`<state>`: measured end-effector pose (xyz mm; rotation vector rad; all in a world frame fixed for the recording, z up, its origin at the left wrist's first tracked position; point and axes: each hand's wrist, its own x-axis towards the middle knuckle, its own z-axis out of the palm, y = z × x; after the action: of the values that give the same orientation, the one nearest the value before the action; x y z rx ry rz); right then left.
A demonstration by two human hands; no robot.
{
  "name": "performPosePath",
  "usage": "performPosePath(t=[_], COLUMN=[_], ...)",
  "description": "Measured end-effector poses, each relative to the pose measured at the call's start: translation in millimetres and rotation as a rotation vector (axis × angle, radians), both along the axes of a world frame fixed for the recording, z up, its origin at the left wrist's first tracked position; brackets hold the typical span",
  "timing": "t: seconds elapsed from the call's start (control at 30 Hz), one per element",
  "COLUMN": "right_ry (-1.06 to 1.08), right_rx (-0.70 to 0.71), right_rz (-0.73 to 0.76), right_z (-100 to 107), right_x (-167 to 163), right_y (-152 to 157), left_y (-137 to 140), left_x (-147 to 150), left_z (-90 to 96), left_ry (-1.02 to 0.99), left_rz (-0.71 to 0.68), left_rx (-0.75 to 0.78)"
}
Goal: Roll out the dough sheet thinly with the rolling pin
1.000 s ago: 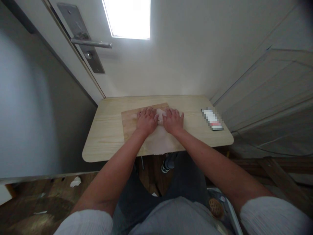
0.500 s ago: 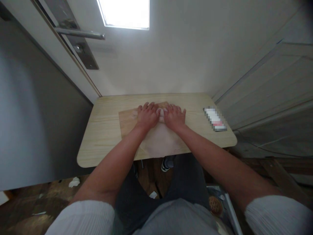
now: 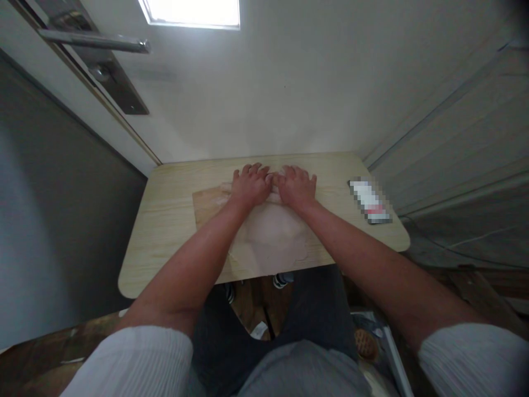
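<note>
A pale pinkish, thin sheet (image 3: 276, 237) lies on the light wood table, its near edge close to the table's front edge. I cannot tell its material. Under it, a tan sheet (image 3: 206, 204) shows at the left. My left hand (image 3: 253, 184) grips the far part of the pale sheet, fingers bent over a folded band. Beside it, my right hand (image 3: 296, 184) holds the same band from the right. The two thumbs nearly meet at the middle. Palms and fingertips are partly hidden from above.
The narrow wood table (image 3: 165, 220) stands against a white door with a metal handle (image 3: 99, 41). A blurred-out phone-like object (image 3: 370, 201) rests at the table's right end. Below, at right, a tray (image 3: 390, 347) holds a round brown latticed thing (image 3: 366, 345).
The far part of the pale sheet is folded differently, and a band now shows left of my left hand. The tan corner between my hands is no longer visible. The view has shifted slightly.
</note>
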<state>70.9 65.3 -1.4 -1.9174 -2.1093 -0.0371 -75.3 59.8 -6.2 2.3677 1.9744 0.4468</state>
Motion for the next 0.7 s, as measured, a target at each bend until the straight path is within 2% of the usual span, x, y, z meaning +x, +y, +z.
performPosePath(t=[0.13,0.27,0.47,0.7], right_ry=[0.004,0.01,0.007,0.037], right_rx=[-0.033,-0.02,-0.008,-0.023], right_rz=[-0.002,0.001,0.011,0.019], right_z=[-0.4,-1.1,-5.5,-5.7], right_x=[0.7,-0.8,-4.0,-8.7], right_y=[4.3,-2.7,-26.0,-60.0], left_y=[4.4,-2.8,-26.3,-60.7], left_x=[-0.5,-1.1,-2.7,-8.9], left_z=[-0.1,0.2,1.4,2.4], left_ry=[0.018,0.023,0.018,0.03], left_rz=[0.001,0.023,0.052,0.054], left_rx=[-0.042,-0.039,0.015,0.011])
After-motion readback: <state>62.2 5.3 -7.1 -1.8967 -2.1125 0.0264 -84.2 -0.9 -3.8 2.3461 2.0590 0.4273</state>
